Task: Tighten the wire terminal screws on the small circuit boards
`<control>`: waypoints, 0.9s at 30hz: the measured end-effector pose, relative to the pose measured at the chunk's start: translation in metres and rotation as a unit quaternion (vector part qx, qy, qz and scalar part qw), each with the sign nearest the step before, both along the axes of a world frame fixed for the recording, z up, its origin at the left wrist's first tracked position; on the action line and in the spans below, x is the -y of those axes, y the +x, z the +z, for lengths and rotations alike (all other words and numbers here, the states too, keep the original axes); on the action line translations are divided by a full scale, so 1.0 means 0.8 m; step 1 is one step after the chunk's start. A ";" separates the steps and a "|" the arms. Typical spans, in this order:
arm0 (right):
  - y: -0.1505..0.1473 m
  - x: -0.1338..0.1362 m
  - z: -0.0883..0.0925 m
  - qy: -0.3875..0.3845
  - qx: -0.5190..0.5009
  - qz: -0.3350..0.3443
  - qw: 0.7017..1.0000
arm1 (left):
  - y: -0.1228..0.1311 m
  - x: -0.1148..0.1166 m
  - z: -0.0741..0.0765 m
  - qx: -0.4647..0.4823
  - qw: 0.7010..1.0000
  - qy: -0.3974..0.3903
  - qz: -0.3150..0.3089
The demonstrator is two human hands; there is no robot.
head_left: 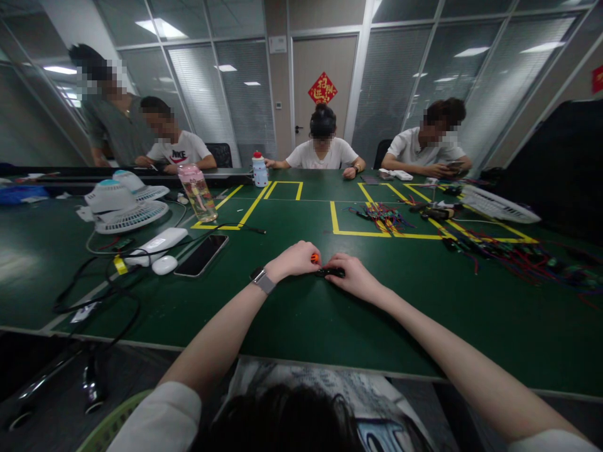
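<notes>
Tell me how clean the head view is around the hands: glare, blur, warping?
Head view: left hand and right hand sharp, evenly lit, pinching a small black part with an orange tip; ceiling lights glare off the glass walls; the table edge bows from wide-angle distortion.

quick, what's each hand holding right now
Left hand: closed, fingertips pinching a small orange piece.
Right hand: closed, fingertips pinching a small black part that rests on the green table.
</notes>
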State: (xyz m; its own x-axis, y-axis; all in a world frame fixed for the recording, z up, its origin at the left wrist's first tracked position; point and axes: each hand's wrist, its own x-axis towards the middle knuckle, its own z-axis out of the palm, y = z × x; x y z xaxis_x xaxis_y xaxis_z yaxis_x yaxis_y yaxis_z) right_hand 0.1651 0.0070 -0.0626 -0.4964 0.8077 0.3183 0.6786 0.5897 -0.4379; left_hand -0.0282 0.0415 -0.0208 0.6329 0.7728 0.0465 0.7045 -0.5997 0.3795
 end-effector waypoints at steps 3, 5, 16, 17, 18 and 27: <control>-0.001 0.001 0.002 -0.027 -0.024 -0.004 0.999 | 0.001 0.001 0.000 0.005 1.000 0.001 -0.002; 0.001 0.004 0.005 -0.044 -0.029 -0.006 0.999 | 0.003 0.003 0.001 0.010 1.000 0.008 -0.002; 0.133 0.016 0.000 -0.039 0.030 -0.249 0.967 | 0.001 0.005 0.003 0.021 1.000 0.013 0.000; 0.152 0.013 -0.002 -0.041 0.037 -0.294 0.954 | 0.001 0.005 0.004 0.021 1.000 0.012 0.001; 0.171 0.010 -0.003 -0.048 0.042 -0.338 0.939 | 0.002 0.006 0.004 0.021 1.000 0.011 0.001; 0.250 -0.045 0.011 -0.094 0.071 -0.559 0.821 | 0.004 0.006 -0.005 0.010 1.000 0.003 -0.005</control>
